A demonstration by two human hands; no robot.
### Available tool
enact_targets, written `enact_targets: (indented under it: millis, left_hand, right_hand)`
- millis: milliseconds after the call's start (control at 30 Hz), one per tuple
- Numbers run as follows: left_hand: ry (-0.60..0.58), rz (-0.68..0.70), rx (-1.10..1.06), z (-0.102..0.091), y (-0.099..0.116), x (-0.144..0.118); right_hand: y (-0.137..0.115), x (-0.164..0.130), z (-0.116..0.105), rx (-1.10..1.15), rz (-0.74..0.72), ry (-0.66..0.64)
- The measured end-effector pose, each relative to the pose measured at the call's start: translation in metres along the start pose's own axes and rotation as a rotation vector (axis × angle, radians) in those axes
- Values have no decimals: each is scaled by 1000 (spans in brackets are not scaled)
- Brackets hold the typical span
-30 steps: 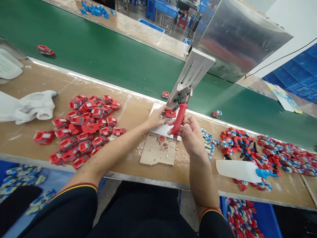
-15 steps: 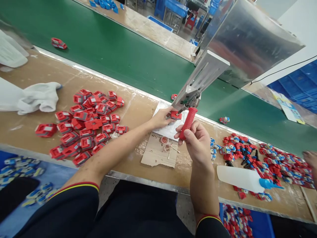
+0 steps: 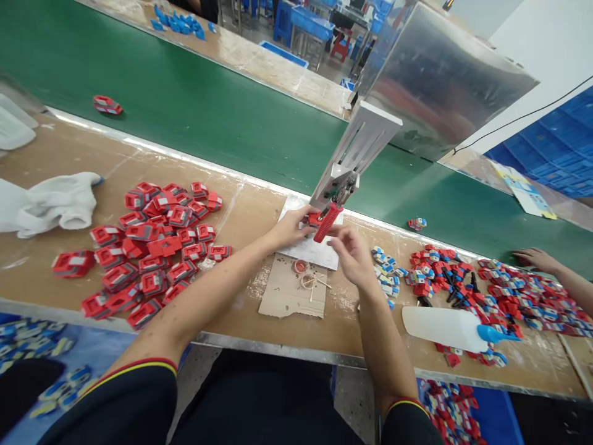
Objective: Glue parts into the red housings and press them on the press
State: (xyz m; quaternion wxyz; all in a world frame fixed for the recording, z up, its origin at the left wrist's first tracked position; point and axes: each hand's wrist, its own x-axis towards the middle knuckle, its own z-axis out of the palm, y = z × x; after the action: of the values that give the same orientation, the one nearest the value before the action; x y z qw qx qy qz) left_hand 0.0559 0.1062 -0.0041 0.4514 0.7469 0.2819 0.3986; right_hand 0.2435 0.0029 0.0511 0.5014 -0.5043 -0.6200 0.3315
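Note:
My left hand [image 3: 293, 228] is closed on a small red toy car part [image 3: 315, 218], keeping it at the foot of a metal hand press [image 3: 343, 176]. The press stands on a white board [image 3: 319, 252]. Its red ribbed handle [image 3: 328, 224] slants down toward me, just in front of the part. My right hand [image 3: 352, 253] is beside the handle with nothing in it, thumb and fingers apart and slightly curled. Below the board lies a piece of cardboard [image 3: 282, 293] with two small round dishes of reddish stuff [image 3: 301, 266] and cotton swabs [image 3: 321, 282].
A pile of red car shells [image 3: 157, 241] lies left, near a white glove [image 3: 60, 204]. Blue, white and red cars [image 3: 500, 290] heap at right behind a blue-capped bottle [image 3: 445, 327]. A green conveyor [image 3: 208, 117] runs behind. A co-worker's hand [image 3: 535, 258] reaches in at right.
My right hand has let go of the red handle and drawn slightly down and aside. The handle is lower. My left hand stays with the part. The co-worker's hand has come farther into view.

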Motion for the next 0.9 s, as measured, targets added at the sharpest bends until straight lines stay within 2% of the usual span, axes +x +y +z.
enact_targets:
  millis: [100,133,233,300,367,433,533,633,700,800,900]
  left_hand:
    - [5,5,121,-6,10,-6]
    - [29,5,160,-9,14,-11]
    - [153,-31,236,-24,32,-34]
    - [226,-53,272,-36,44,-54]
    - [255,-81,308,-47,54,-74]
    - [244,-117,325,-54,61,-92]
    - [229,-155,302,-54,66,-109]
    - [240,-171,258,-47,68,-112]
    - [249,-168,214,-41,72,-111]
    - [255,-138,165,-38,83,-114]
    - [243,-123,167,-41,93,-123]
  right_hand:
    - [13,34,-40,-232,52,288]
    - [20,53,-49,-405,137,299]
    - [46,114,-55,-525,210,233]
    - [63,149,-46,-567,218,134]
    - [76,173,-35,-609,232,31]
    - [87,181,-29,-656,261,-44]
    - [98,172,-39,-718,302,-79]
    - [103,157,-55,-749,316,-69]
    - [102,152,-56,-750,328,-63]
    - [94,155,-44,-734,360,-20]
    - [78,162,-37,-691,362,120]
